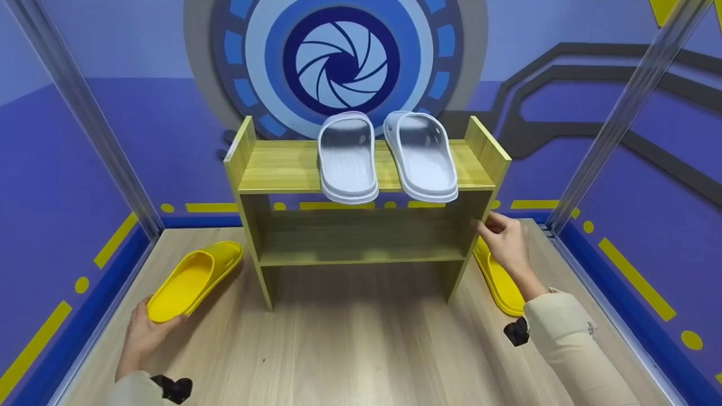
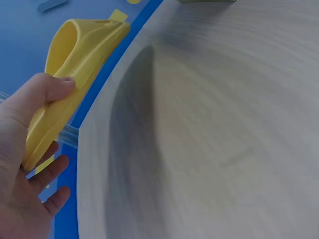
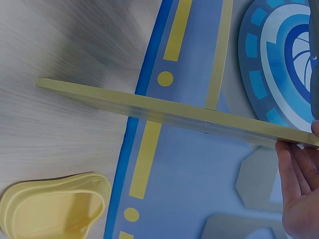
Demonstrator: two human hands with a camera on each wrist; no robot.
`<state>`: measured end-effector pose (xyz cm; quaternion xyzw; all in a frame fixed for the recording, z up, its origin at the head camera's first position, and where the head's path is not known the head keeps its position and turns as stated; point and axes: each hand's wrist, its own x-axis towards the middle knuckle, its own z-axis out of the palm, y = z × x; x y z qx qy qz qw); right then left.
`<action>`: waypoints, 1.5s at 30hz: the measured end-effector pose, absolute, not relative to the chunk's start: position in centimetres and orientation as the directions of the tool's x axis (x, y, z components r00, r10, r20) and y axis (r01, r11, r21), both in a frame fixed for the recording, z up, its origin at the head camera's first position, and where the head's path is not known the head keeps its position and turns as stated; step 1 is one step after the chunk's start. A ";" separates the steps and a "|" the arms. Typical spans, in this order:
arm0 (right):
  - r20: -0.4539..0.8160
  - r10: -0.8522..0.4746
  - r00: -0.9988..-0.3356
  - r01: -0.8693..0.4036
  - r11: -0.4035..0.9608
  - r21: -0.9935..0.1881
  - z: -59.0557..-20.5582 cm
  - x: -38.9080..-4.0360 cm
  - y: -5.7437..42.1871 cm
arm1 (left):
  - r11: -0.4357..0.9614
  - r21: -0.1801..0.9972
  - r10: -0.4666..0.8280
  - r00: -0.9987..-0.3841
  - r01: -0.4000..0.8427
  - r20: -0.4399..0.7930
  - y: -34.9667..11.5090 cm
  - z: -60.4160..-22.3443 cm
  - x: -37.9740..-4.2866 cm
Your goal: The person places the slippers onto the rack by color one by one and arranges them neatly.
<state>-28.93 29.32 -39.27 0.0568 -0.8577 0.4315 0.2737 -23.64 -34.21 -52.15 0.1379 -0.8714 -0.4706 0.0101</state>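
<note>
1. Surface [image 1: 350, 355]: wood-grain, carries the rack and one yellow clog.
2. Shoe rack [image 1: 364, 237]: upright, toward the back. Looks like thin, stiff board, probably light enough to skid or tip if bumped. Best brace: the edge of a side panel [image 3: 164, 107].
3. Pale clogs [image 1: 348, 160] [image 1: 427, 160]: side by side on the top shelf, heels overhanging its front edge.
4. Left yellow clog [image 1: 183, 282]: held off the surface left of the rack, toe pointing away and raised. Looks like molded foam: light, a bit squashy, not fragile, maybe slick on the smooth sides. Heel end is a good hold, thumb on the side wall, fingers under; don't squeeze hard, the rim would flex.
5. Right yellow clog [image 1: 502, 287]: on the surface, outside the rack's right panel, part-hidden by the right arm [image 1: 581, 338]. Same handling; heel faces the person, so take it there.
6. Left grip [image 1: 145, 332]: grasping the left yellow clog round its heel.
7. Right grip [image 1: 507, 242]: pinching the rack's right panel edge, not on a clog.
</note>
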 end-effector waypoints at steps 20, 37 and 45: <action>0.523 0.142 -0.840 -0.345 0.604 -0.718 -39.4 -29.1 29.3 | 0.581 0.740 0.009 -0.907 -0.338 -0.421 -38.1 -47.3 -21.9; 0.526 0.155 -0.836 -0.325 0.632 -0.703 -39.2 -28.9 29.2 | 0.609 0.706 0.124 -0.836 -0.362 -0.535 -38.0 -44.8 -20.7; 0.544 0.149 -0.825 -0.345 0.630 -0.695 -39.2 -28.9 29.2 | 0.595 0.728 0.218 -0.803 -0.341 -0.554 -37.0 -44.0 -20.8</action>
